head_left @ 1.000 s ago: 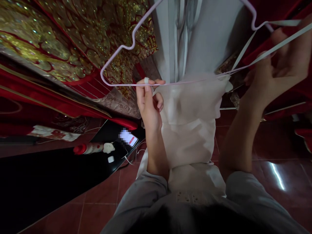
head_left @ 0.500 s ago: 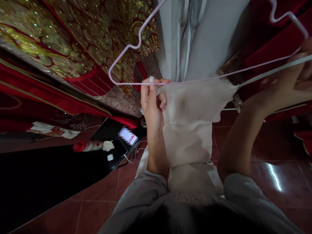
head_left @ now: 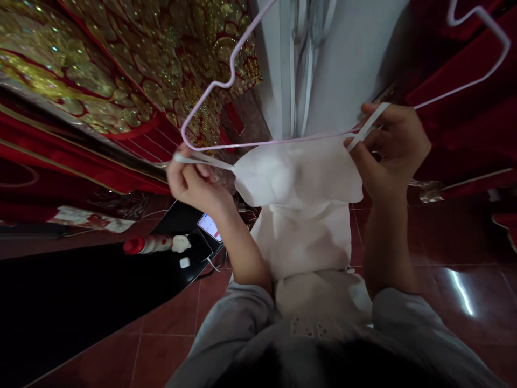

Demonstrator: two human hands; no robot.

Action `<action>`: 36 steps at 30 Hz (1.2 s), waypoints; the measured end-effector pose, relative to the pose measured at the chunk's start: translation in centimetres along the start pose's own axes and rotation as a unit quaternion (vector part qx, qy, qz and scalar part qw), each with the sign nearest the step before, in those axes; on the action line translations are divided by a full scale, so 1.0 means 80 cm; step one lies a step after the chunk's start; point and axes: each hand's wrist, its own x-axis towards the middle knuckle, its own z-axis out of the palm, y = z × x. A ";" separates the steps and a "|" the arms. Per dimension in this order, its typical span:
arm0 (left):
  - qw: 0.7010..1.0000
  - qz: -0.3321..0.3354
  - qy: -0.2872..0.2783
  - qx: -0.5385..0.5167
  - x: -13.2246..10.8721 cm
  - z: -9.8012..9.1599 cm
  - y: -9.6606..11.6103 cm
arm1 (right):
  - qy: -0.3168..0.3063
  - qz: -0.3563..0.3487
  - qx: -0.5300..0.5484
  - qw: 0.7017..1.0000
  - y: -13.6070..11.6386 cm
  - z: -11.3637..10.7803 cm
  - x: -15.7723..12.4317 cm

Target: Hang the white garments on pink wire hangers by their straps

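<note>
A pale pink wire hanger [head_left: 242,144] hangs in front of me, its lower bar running across the view. Just below that bar is a white layered garment [head_left: 299,170], hanging down toward my lap. At the left end of the bar, my left hand [head_left: 196,180] is closed on a thin white strap [head_left: 214,161] that stretches from the garment's upper left corner. On the other side, my right hand [head_left: 393,148] pinches a second white strap [head_left: 368,127] between thumb and fingers. The right hand covers part of the hanger bar.
Gold-sequined red garments [head_left: 121,70] hang at the left, dark red cloth [head_left: 456,118] at the right. A black table [head_left: 100,291] at lower left bears a red-capped bottle [head_left: 147,245], a lit phone [head_left: 210,226] and a small white case [head_left: 184,262]. Red floor tiles [head_left: 436,318] lie below.
My left hand has left the hanger bar and moved left, pulling the left strap outward. My right hand has come inward from the right edge with its strap.
</note>
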 end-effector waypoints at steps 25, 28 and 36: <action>0.973 -0.185 -0.125 -0.063 -0.012 0.053 0.022 | -0.034 -0.027 -0.025 0.999 -0.001 0.013 -0.013; 0.976 -0.160 -0.136 -0.060 -0.025 0.052 0.021 | 0.064 -0.066 -0.063 0.994 0.011 -0.008 -0.005; 0.984 -0.105 -0.134 -0.059 -0.008 0.049 0.024 | 0.128 -0.094 -0.036 0.987 0.058 -0.097 0.069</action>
